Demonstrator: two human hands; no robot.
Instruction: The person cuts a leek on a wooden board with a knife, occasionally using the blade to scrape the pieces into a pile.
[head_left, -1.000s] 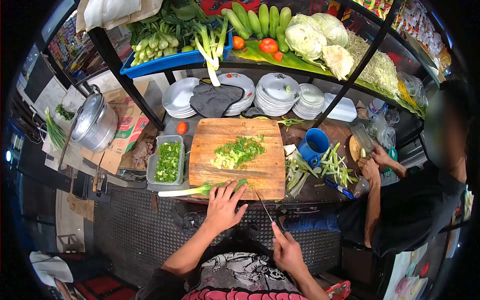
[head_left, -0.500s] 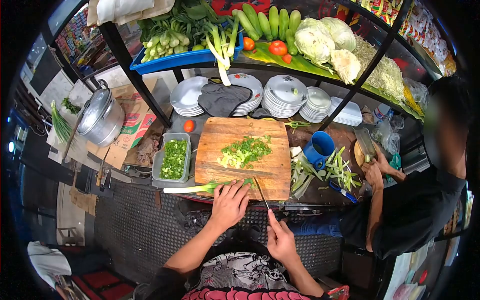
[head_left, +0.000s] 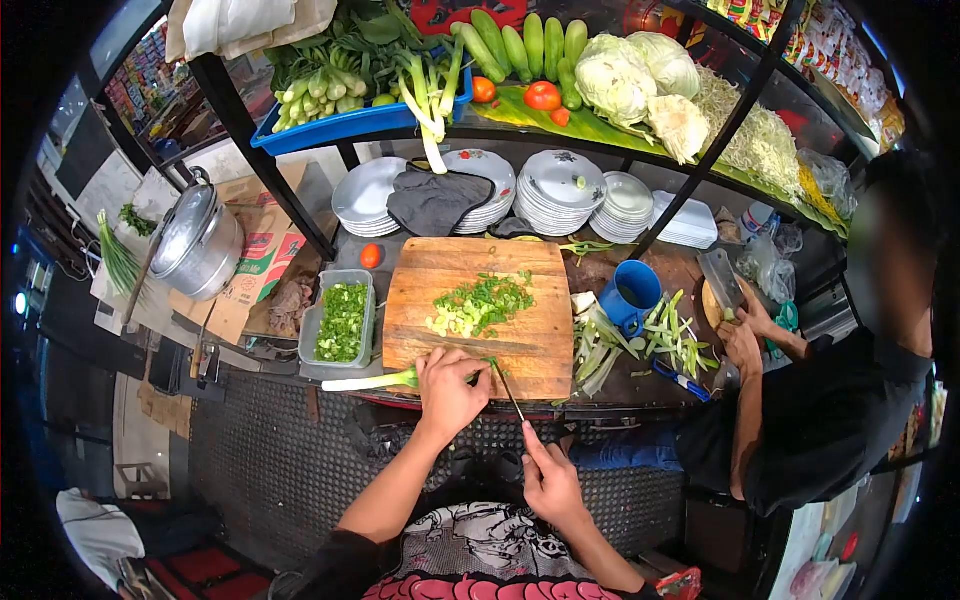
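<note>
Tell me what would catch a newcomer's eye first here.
Probably the wooden cutting board in the middle, with a heap of chopped greens on it. At its near edge the left hand holds a long green onion while the right hand brings a knife to its leafy end. Next, the shelf above, with green cucumbers beside pale cabbages.
</note>
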